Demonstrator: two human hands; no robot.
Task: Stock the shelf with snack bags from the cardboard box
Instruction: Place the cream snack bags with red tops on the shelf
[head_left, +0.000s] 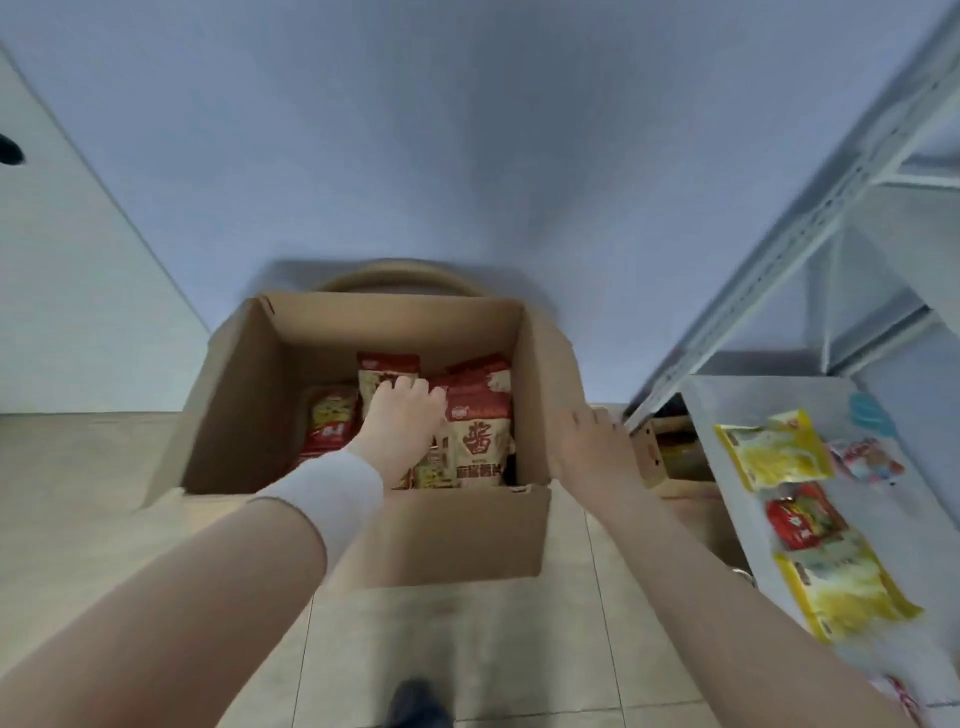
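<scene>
Four snack bags (771, 454) shelved — left hand (405, 418) touches boxed bags (480, 441), right hand (589, 441) flat on box (452, 535).

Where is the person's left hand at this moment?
In the head view, the left hand is inside the cardboard box, on the snack bags, left of the right hand on the box's right wall.

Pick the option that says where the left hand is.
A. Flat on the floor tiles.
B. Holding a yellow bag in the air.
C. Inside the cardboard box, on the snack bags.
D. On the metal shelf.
C: the left hand reaches into the cardboard box, fingers on the snack bags there.
</scene>
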